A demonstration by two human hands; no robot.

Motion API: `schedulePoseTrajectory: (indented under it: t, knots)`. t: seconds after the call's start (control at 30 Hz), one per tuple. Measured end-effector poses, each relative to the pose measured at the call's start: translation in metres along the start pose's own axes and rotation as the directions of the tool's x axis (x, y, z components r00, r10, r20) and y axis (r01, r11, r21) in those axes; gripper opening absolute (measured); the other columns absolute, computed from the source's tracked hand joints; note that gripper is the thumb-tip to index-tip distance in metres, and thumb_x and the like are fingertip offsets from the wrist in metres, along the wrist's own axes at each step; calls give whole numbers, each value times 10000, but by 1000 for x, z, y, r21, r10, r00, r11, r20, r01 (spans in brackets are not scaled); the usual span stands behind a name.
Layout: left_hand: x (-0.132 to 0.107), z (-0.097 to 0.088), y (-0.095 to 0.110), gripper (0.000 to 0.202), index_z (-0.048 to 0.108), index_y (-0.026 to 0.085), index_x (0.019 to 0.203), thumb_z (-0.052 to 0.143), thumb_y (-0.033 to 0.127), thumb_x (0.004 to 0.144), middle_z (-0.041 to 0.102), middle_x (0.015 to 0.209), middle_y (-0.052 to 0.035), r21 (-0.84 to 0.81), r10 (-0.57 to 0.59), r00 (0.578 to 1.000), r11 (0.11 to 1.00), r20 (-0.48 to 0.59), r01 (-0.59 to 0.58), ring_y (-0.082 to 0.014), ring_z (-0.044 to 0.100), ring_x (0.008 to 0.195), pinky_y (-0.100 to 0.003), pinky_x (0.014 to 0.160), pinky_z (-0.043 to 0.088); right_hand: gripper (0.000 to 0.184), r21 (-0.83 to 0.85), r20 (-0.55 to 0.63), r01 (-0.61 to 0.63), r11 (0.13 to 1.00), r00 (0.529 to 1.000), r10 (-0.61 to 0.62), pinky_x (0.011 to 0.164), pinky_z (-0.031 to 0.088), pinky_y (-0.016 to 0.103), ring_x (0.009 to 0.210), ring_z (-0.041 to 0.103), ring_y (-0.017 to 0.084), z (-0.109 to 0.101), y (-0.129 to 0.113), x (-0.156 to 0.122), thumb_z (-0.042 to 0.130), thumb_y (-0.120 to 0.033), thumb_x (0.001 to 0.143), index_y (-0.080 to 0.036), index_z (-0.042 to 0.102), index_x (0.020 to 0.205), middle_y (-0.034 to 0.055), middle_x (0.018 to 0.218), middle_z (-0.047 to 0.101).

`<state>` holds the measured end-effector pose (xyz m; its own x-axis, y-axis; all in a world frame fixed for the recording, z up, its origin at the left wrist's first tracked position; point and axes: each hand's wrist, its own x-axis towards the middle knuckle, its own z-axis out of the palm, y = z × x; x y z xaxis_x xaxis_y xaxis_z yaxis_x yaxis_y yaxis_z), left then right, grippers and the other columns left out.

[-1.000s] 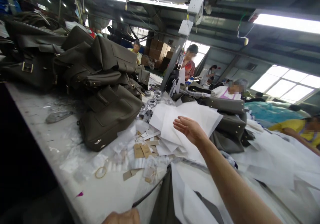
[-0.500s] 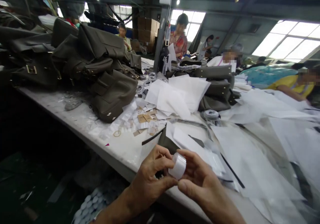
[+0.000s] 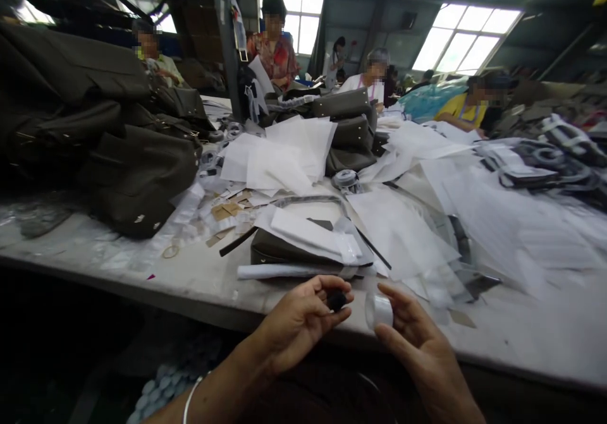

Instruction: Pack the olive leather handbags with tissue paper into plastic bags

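My right hand [image 3: 417, 332] grips a roll of clear tape [image 3: 382, 310] between thumb and fingers at the table's front edge. Just left of it, my left hand [image 3: 308, 313] is closed around a small black object [image 3: 336, 301], whose kind I cannot make out. The two hands are apart. Beyond them a dark olive bag [image 3: 272, 251] lies on the table, partly covered by white sheets [image 3: 303, 231]. Along its near side runs a white wrapped strip [image 3: 279, 272].
Dark bags [image 3: 137, 177] are piled at left, and more bags [image 3: 348, 121] stand behind white paper sheets [image 3: 279, 165]. Brown tags [image 3: 226, 210] lie scattered on the table [image 3: 199, 275]. Loose white sheets [image 3: 403, 228] spread rightward. Several people work across the table.
My hands have separated: the tape roll is now in my right hand alone, and a black object shows in my left. The view has swung to the right.
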<state>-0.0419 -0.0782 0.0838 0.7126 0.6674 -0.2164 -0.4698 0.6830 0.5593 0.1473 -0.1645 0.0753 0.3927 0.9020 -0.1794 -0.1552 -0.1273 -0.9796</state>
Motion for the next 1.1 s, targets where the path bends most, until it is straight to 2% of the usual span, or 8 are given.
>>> schedulePoseTrajectory:
  t: [0.17,0.27,0.4,0.57,0.67,0.8,0.97,1.1]
  knots:
    - [6,10,-8,283,689,143,1045,758,177,773,682,1072,-78,182,4,1000,983,-14,-1,-160,632,979,-285,944,437,558,-24,-26,-35,999,999,34,868,583,384,1056,684,323,-14,2,-6,885,-388,617,-252,705,1128,104,1128,739]
    - [6,12,-10,323,677,159,1088,773,277,803,695,1035,-65,307,24,1000,951,14,-27,-154,640,913,-250,843,440,570,-31,-38,-5,999,999,4,862,582,376,1052,684,318,-6,-2,-10,874,-394,634,-263,693,1159,99,1158,727]
    - [5,9,-10,457,619,200,1186,804,284,777,680,1072,-56,303,115,992,945,46,-124,-170,649,952,-262,851,460,600,-6,-79,35,999,996,-35,838,580,354,1055,678,299,9,-3,-14,859,-393,660,-285,656,1214,93,1179,712]
    - [-1,6,-11,443,573,194,1228,739,286,828,702,1093,-97,423,236,971,876,45,-232,-225,662,996,-315,853,506,476,30,40,68,997,997,-69,822,590,356,1003,700,293,8,2,-8,851,-348,684,-286,689,1128,98,1133,729]
    - [-7,10,-8,253,642,190,1107,673,248,863,716,1045,-71,603,323,946,749,34,-277,-211,670,947,-296,823,516,445,59,102,60,996,993,-66,883,576,384,1070,681,309,7,3,-7,825,-352,720,-293,692,1140,99,1183,717]
    - [-12,16,-2,127,697,195,945,643,144,842,699,898,-18,786,449,887,508,107,-352,-158,655,824,-234,737,502,459,66,50,56,996,997,-59,939,552,386,1155,639,317,17,-4,-16,832,-376,708,-297,699,1140,91,1266,681]
    - [-11,15,0,173,662,188,894,612,47,807,659,852,-19,838,598,753,233,276,-493,-143,636,797,-222,727,504,480,-50,-38,81,995,996,-83,964,534,399,1147,638,319,25,-5,-24,807,-418,730,-287,690,1177,89,1265,679]
    - [-9,13,-3,225,644,193,928,596,10,806,650,873,-36,819,640,653,63,406,-570,-146,645,824,-220,750,525,462,-56,42,107,993,994,-105,970,534,407,1142,644,311,19,8,-21,767,-402,783,-305,666,1222,80,1275,675]
